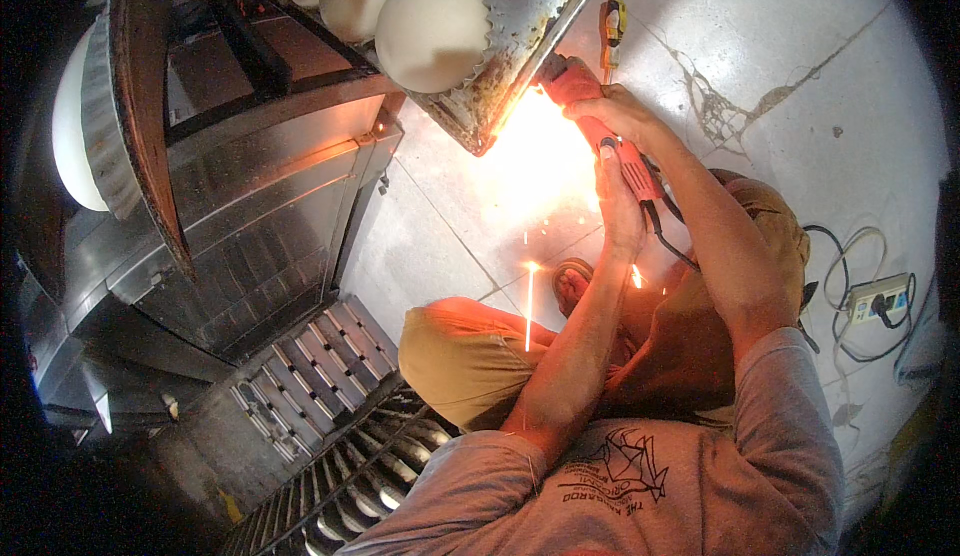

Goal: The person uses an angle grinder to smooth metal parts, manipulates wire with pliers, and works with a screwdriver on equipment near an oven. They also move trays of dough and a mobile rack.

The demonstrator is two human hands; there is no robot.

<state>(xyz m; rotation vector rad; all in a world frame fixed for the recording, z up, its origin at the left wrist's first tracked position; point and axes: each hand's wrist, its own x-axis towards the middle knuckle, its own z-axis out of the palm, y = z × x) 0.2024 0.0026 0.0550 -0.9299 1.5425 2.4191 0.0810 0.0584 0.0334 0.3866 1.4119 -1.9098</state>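
Both my hands hold a red angle grinder (630, 168). My right hand (618, 116) closes round its front part, near the head. Farther back, my left hand (622, 211) grips the body from the near side. The grinder's head is up against the edge of a worn metal tray (480, 121), and the disc is lost in white-orange glare. Sparks (530, 268) fly down toward my legs. On the tray sit several pale round dough-like pieces (432, 31) in fluted cups. A black cord runs from the grinder's rear end.
A steel cabinet (250, 226) stands at left, with a metal slatted piece (315, 371) below it. Near my left elbow is a dark rack of curved bars (350, 486). On the tiled floor lie a yellow-and-black hand tool (612, 31) and a power strip (880, 301) with looped cords.
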